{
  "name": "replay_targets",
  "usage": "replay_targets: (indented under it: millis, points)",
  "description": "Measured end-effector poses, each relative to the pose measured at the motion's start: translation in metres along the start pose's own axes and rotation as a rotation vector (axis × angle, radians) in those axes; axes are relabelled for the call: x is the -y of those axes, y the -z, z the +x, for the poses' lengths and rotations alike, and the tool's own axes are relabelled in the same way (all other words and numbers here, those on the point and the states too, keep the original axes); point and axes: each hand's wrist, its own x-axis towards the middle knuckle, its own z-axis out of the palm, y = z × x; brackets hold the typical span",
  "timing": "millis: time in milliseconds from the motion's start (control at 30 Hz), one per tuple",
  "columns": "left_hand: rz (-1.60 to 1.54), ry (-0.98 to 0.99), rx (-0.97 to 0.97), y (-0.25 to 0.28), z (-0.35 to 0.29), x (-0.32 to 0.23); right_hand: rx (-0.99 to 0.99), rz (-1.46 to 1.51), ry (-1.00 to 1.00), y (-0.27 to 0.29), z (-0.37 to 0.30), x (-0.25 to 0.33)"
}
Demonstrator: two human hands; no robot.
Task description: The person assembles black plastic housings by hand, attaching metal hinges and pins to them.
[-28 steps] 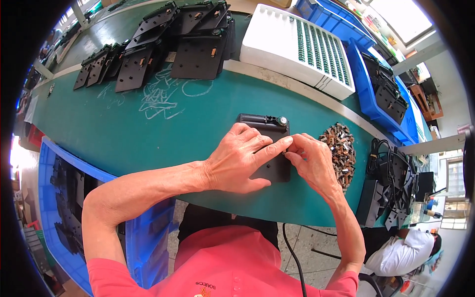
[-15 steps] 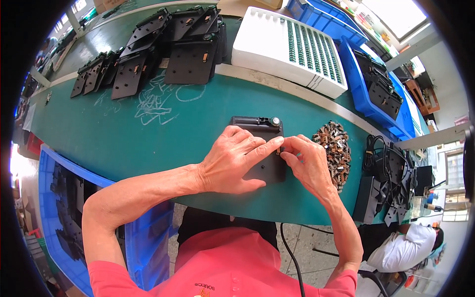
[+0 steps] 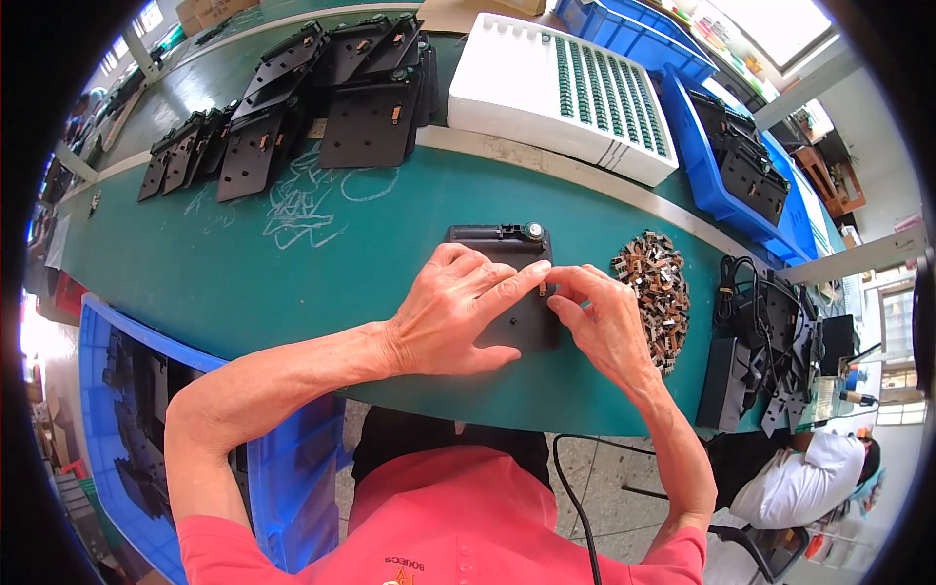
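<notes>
A flat black plastic plate [image 3: 531, 330] lies on the green table in front of me, with a round silver-and-green part at its top right corner. My left hand [image 3: 458, 304] rests flat across it, thumb spread and index fingertip at the plate's right edge. There, my right hand [image 3: 597, 310] pinches with thumb and index finger around a small copper-coloured metal clip [image 3: 543, 290], mostly covered by the fingertips. Just right of that hand is a pile of similar small metal clips [image 3: 655, 283].
Stacked black plates [image 3: 366, 127] stand at the back left. A white foam tray [image 3: 507, 78] with rows of green parts is at the back. Blue bins hold black plates, one [image 3: 702, 175] at right, another [image 3: 292, 487] at lower left. Cables and a black adapter [image 3: 721, 385] lie at right.
The whole view has shifted slightly. Both hands keep the same pose on the plate, and a seated person in white at the right has leaned a little.
</notes>
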Motion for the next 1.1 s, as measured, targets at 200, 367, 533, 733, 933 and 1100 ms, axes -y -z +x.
replay_targets:
  millis: [200,367,533,733,933,1100]
  points:
    - [-0.003,-0.007,-0.069,-0.002,0.000,0.001,-0.012,0.087,-0.053,0.001,-0.001,-0.002]
    - [0.007,-0.003,-0.095,-0.002,0.001,0.001,-0.044,0.178,-0.138,-0.003,0.002,-0.002]
    - [0.027,-0.004,-0.116,-0.003,0.002,0.000,-0.004,0.416,-0.374,-0.002,0.007,0.001]
    - [0.055,-0.014,-0.120,-0.002,0.001,0.000,0.090,0.513,-0.414,0.003,0.008,-0.007]
    - [0.092,-0.032,-0.116,0.002,0.004,0.001,0.081,0.592,-0.497,0.002,0.012,-0.006]
    - [0.110,-0.050,-0.115,0.003,0.009,0.002,0.093,0.599,-0.497,0.002,0.012,-0.008]
